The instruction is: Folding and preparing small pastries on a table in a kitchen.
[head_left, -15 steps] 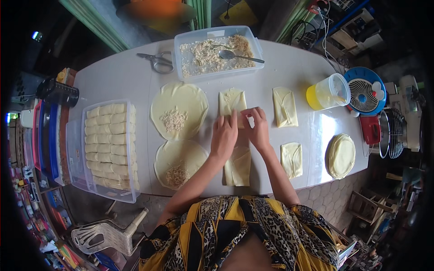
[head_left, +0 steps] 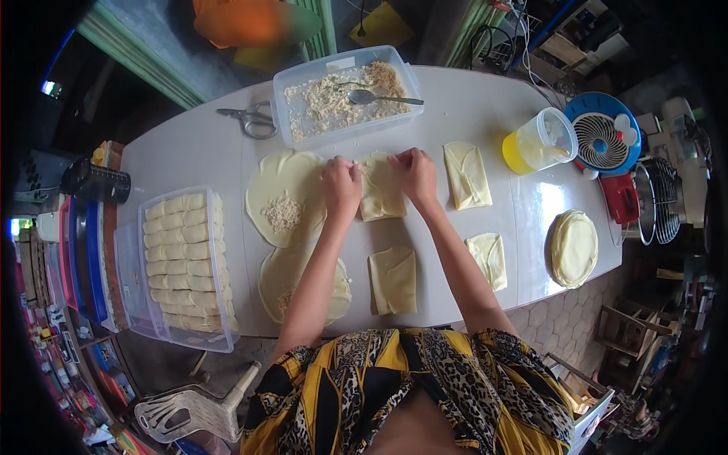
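- A folded rectangular packet of pale yellow dough (head_left: 383, 193) lies flat on the smooth grey-white tabletop (head_left: 447, 292), squarely between a person's two bare hands.
- The left hand (head_left: 343, 184) has its fingers curled nearly closed at the packet's far left corner; thumb and forefinger appear to pinch the thin edge there, though the tips are small in view.
- The right hand (head_left: 416, 176) mirrors it at the far right corner, fingers bent in and tips together, seemingly with a bit of dough between them.
- Half a second earlier, the left forefinger rests on the packet's middle and the right hand works at its right side; now the hands are parted and farther forward, which shifts the handwork from the folded flaps to the far end.
- The packet's long axis runs away from the wearer, its near end toward the patterned black-and-yellow top (head_left: 409, 379) and its far end toward the clear plastic container of crumbly filling (head_left: 360, 130).
- Nearer the wearer, a second pale folded dough packet (head_left: 393, 280) lies apart from both hands, also lengthwise.
- To the left, a round pale dough sheet (head_left: 296, 174) bears a small mound of shredded filling (head_left: 282, 213) just beside the left wrist.
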A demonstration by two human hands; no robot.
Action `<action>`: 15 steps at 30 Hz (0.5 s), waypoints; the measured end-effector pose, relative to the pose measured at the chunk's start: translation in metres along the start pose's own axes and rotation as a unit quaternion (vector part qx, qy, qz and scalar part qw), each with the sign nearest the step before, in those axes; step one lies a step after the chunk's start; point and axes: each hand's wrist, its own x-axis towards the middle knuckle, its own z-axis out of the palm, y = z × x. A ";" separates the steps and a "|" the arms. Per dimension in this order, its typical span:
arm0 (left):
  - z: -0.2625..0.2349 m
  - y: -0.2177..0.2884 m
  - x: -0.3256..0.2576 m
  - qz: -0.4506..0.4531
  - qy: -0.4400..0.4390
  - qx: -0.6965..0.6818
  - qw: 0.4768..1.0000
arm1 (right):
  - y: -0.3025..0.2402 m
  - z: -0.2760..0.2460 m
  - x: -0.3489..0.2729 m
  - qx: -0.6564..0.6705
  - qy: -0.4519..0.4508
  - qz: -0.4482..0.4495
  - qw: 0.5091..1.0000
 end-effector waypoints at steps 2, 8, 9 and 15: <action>0.006 -0.006 0.002 -0.004 0.006 0.013 1.000 | 0.003 0.007 0.005 -0.003 -0.002 -0.003 1.000; 0.006 0.003 0.000 -0.029 0.021 -0.020 0.999 | 0.007 0.009 -0.003 0.026 0.057 -0.031 0.998; 0.005 0.001 0.000 -0.030 0.023 -0.019 0.999 | 0.003 0.010 -0.005 0.027 0.055 -0.034 0.998; 0.002 -0.008 0.005 -0.043 0.012 -0.089 0.995 | -0.019 0.006 -0.006 -0.042 0.013 -0.237 0.970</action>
